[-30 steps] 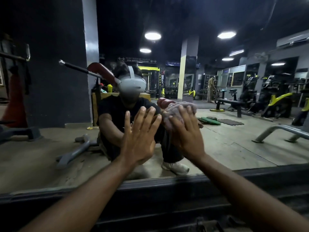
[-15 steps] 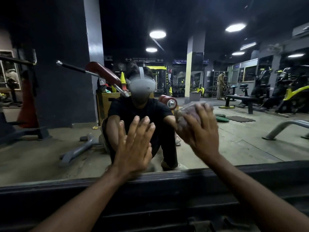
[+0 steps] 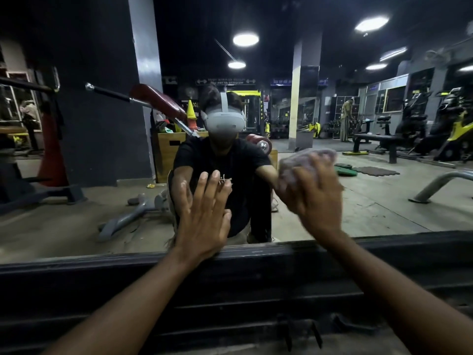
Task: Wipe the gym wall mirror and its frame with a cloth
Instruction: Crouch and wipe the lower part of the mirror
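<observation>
The right hand (image 3: 317,201) presses a bunched pale cloth (image 3: 304,162) against the mirror (image 3: 384,206). Its fingers are spread over the wad and bent a little round it. The hand and cloth are blurred, so how tight the grip is cannot be told. The cloth shows above and left of the fingertips, right of centre on the glass and a little above the bottom edge.

The left hand (image 3: 204,216) lies flat on the mirror just left of it. Its fingers are straight and close together, pointing up, and it holds nothing. The heel of this hand sits just above the frame (image 3: 256,272), a dark ledge running left to right along the near bottom of the glass. Both forearms reach across it.

In the glass, behind the hands, is the crouching person's reflection, with a white headset (image 3: 224,123). Farther off are a pillar (image 3: 303,98), a bench (image 3: 376,139) at right, and round lamps (image 3: 245,40) overhead.
</observation>
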The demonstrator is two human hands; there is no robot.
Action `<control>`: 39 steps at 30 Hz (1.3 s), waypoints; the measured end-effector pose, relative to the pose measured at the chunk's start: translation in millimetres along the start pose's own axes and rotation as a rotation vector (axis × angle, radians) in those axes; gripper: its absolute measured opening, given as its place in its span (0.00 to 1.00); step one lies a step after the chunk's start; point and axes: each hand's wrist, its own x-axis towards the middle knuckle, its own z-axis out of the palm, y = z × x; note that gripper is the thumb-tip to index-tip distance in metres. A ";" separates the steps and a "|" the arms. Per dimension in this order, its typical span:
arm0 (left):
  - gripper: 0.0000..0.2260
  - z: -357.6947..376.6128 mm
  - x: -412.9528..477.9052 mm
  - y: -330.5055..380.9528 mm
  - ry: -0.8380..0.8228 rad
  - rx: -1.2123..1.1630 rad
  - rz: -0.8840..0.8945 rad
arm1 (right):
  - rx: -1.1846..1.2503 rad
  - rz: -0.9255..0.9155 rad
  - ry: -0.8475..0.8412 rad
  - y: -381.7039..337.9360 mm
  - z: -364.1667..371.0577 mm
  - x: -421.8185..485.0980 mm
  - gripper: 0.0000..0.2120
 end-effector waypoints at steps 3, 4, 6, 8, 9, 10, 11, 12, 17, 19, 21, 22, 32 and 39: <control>0.33 4.8 -19.7 8.8 -0.032 0.016 0.023 | 0.073 0.325 0.051 -1.5 2.1 -34.3 0.20; 0.33 6.5 -24.1 11.6 -0.040 0.038 0.040 | 0.094 0.301 0.007 -16.5 11.4 -52.1 0.21; 0.33 8.5 -27.1 13.1 -0.043 0.072 0.054 | 0.122 0.082 -0.114 -47.4 32.6 -89.2 0.25; 0.33 8.5 -27.7 13.3 -0.038 0.082 0.054 | 0.101 -0.196 -0.200 -59.4 43.1 -112.0 0.26; 0.33 8.9 -28.9 14.9 -0.040 0.095 0.062 | 0.075 -0.314 -0.225 -52.3 42.6 -114.8 0.25; 0.33 9.6 -30.1 15.8 -0.046 0.106 0.079 | 0.048 -0.383 -0.240 -38.8 40.3 -112.4 0.24; 0.33 10.9 -31.4 18.8 -0.047 0.113 0.094 | 0.015 -0.394 -0.246 -20.7 33.4 -108.7 0.23; 0.33 11.3 -32.3 20.7 -0.039 0.111 0.102 | -0.011 -0.346 -0.247 -2.1 26.2 -105.5 0.24; 0.30 19.8 -24.7 47.4 -0.078 0.023 0.256 | 0.005 0.083 -0.195 40.2 -5.4 -121.2 0.30; 0.29 27.1 -19.8 62.5 -0.069 0.032 0.219 | -0.010 -0.115 -0.262 33.3 -1.4 -133.4 0.26; 0.29 32.0 -12.3 74.1 -0.027 0.033 0.168 | -0.015 -0.340 -0.339 46.8 -4.4 -130.9 0.22; 0.30 31.7 -5.1 77.9 -0.010 0.040 0.164 | -0.025 -0.386 -0.361 59.9 -9.5 -120.8 0.22; 0.30 9.3 104.3 94.9 0.041 0.075 0.029 | -0.004 0.305 0.091 86.4 -44.9 52.0 0.27; 0.29 -6.7 138.4 98.5 0.058 0.076 0.040 | -0.186 -0.353 -0.032 139.4 -65.1 84.0 0.26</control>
